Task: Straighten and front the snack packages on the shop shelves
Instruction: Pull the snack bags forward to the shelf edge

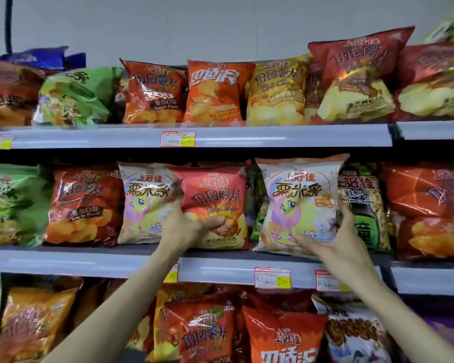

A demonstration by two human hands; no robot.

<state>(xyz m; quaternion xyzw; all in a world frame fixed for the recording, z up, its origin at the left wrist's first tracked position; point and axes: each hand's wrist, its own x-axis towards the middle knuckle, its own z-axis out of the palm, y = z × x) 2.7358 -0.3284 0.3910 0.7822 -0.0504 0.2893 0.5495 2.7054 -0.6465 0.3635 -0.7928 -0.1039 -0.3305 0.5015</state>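
Glossy red bag [215, 197], puffy white bag [299, 203]

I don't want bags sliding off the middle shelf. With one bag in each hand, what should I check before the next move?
1. Left hand grips the red chips bag: ok.
2. Right hand grips the white corn-stick bag: ok.
3. Both labels face front: ok.
4. Red chips bag clear of neighbours: not ok, overlaps second white bag beside it.
5. White corn-stick bag seated on the middle shelf: cannot tell.
6. Stock behind both bags: cannot tell.
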